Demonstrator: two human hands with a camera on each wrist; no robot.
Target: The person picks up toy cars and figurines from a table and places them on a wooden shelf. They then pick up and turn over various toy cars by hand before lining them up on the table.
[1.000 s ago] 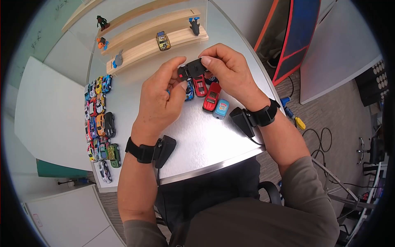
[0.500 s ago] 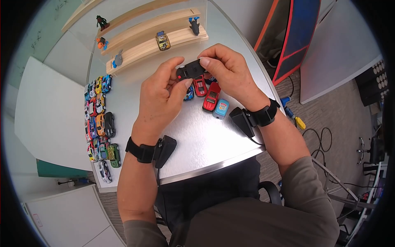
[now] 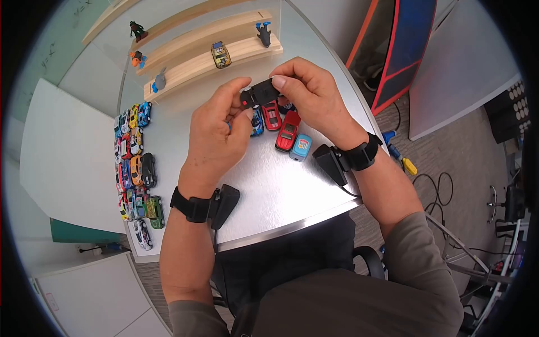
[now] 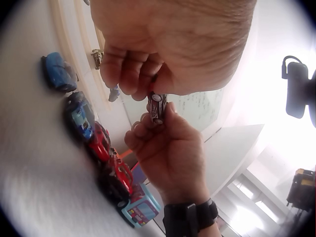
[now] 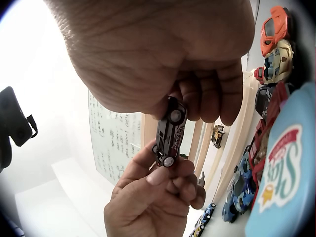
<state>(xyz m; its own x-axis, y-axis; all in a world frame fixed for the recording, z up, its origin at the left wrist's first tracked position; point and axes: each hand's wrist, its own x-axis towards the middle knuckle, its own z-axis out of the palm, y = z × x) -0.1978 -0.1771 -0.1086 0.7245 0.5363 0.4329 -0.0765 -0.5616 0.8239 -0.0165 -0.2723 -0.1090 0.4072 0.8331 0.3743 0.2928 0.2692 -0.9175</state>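
Note:
A small dark toy car (image 3: pixel 261 94) is held above the table, its black underside facing up in the head view. At its right end my right hand (image 3: pixel 314 101) pinches it between thumb and fingers. My left hand (image 3: pixel 216 129) has its thumb and fingers about the other end, and the right wrist view shows that thumb at a wheel (image 5: pixel 169 161). Pale lettering runs along the car's side (image 5: pixel 178 137). Below the hands stand a red toy car (image 3: pixel 272 116), a red toy pickup (image 3: pixel 288 132), a light blue toy van (image 3: pixel 301 147) and a partly hidden blue toy car (image 3: pixel 257 124).
Rows of toy cars (image 3: pixel 136 171) line the table's left side. At the back, a stepped wooden shelf (image 3: pixel 196 66) bears a yellow patterned toy car (image 3: pixel 221 55) and several small figures, including a grey one (image 3: pixel 159 82). The metal table's front edge (image 3: pixel 292 229) lies near the person's lap.
Both hands stay nearly in place with the toy car between them. The car has shifted very slightly left, and the left fingers have moved a little around its end.

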